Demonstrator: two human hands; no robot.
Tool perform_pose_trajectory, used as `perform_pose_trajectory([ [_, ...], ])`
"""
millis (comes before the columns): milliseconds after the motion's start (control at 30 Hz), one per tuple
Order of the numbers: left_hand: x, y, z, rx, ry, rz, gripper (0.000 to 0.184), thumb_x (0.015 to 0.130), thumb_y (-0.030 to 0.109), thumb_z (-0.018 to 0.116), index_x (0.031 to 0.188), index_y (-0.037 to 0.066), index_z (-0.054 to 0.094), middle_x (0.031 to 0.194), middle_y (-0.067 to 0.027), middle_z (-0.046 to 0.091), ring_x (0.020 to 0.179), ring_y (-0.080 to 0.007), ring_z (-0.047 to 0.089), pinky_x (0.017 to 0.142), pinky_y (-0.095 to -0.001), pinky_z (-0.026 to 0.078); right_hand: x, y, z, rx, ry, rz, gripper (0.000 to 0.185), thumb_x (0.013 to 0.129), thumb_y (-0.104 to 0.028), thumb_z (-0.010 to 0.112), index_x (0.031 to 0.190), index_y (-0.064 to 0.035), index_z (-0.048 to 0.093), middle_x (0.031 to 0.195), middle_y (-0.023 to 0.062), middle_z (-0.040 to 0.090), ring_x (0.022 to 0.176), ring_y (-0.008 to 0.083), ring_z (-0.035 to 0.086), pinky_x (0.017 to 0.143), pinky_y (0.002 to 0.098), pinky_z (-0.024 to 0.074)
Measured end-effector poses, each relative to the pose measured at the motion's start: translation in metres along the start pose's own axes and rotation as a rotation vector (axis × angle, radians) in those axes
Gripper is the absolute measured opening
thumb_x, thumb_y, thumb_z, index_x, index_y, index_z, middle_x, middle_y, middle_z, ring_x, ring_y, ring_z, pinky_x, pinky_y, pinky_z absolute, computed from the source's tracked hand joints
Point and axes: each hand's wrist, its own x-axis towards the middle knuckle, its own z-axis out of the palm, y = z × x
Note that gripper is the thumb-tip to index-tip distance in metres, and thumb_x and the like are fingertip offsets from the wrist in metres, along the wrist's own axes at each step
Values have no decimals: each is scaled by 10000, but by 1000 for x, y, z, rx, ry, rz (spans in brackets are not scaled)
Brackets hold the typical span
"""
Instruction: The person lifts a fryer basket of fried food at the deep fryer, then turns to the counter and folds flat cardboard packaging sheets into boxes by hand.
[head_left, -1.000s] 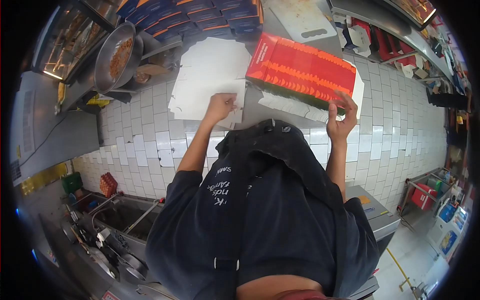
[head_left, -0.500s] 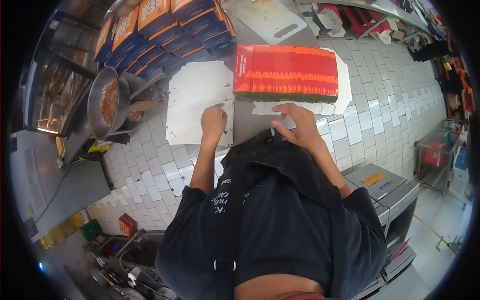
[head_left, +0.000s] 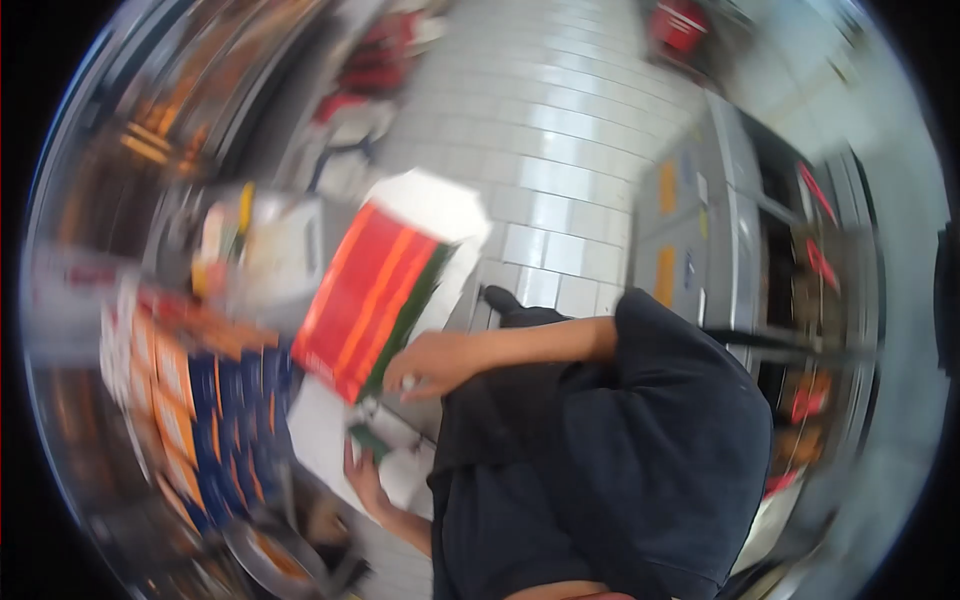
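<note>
A stack of red and orange printed cardboard [head_left: 365, 300] with a green edge lies on white cardboard, tilted in the view. My right hand [head_left: 435, 365] is at its near lower corner, the fingers curled together, with a small pale spot at the fingertips that I cannot make out. Below it, my left hand [head_left: 368, 480] is over white sheets [head_left: 318, 437], beside a small dark green piece [head_left: 370, 440]. Blur hides whether the left fingers grip that piece.
Stacked blue and orange boxes [head_left: 225, 410] stand at the left. A metal bowl [head_left: 270, 560] with orange-brown food is at the bottom left. Behind the red stack lies a pale cutting board [head_left: 285, 250]. Grey cabinets [head_left: 690, 230] stand on the right, beside the tiled floor [head_left: 550, 150].
The whole view has swung round and is blurred. My right hand has moved to the red stack's lower corner. A green piece now shows by my left hand.
</note>
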Motion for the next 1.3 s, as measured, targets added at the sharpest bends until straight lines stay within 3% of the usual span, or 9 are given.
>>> perform_pose_trajectory([
  [100,-32,17,-61,-111,-48,182,572,929,42,565,1468,-27,385,1279,-177,566,1111,-248,560,970,-359,443,7,-12,16,-4,-80,-89,287,897,-275,682,1128,-108,651,1036,45,691,844,222,685,712,343,544],
  [233,-88,83,-97,88,175,299,506,944,208,648,1354,-39,485,1197,-110,599,996,-201,587,869,-316,472,32,-38,44,54,-158,-175,410,880,-310,702,1223,-107,607,1135,81,662,971,254,661,781,374,540],
  [400,-68,117,-72,89,142,462,497,947,222,647,1341,-38,492,1184,-110,602,991,-197,590,865,-311,476,65,-70,84,5,73,-711,741,857,-402,722,1457,-108,402,1443,197,449,1292,372,480,981,448,481],
  [667,-26,148,-11,32,-47,555,484,953,244,646,1320,-35,502,1164,-110,607,984,-192,593,860,-303,482,71,-63,116,-39,195,-510,1122,697,-544,825,1515,-60,228,1513,310,275,1332,479,403,1038,515,438],
  [733,-21,154,-1,3,-78,567,481,954,250,646,1315,-35,504,1159,-110,608,982,-191,594,858,-301,483,79,-44,127,91,438,-827,1165,674,-569,838,1502,-17,232,1510,299,266,1379,451,357,1052,541,433],
  [933,-12,172,27,-121,-135,570,473,958,267,645,1299,-33,512,1144,-110,612,976,-187,597,854,-294,488,69,-25,130,298,383,-737,993,747,-358,864,1477,-12,287,1485,203,337,1469,382,210,1066,445,461],
  [1067,-5,181,55,-269,-189,511,469,961,278,645,1289,-32,517,1133,-110,614,972,-184,599,851,-290,491,55,-34,113,489,446,-467,812,789,-453,802,1371,-21,435,1409,149,461,1393,295,389,1020,414,491],
  [1167,7,190,82,-462,-323,352,466,963,287,645,1281,-31,521,1126,-110,616,969,-182,600,849,-287,493,50,-20,101,430,717,-356,798,813,-626,687,1318,-42,481,1274,132,542,1148,251,558,893,394,503],
  [1300,50,186,109,-446,-530,237,463,962,323,645,1243,-26,528,1099,-110,618,968,-172,605,842,-271,503,37,9,93,518,788,-70,771,851,-629,648,1322,-42,479,1222,161,545,1093,270,572,882,386,477],
])
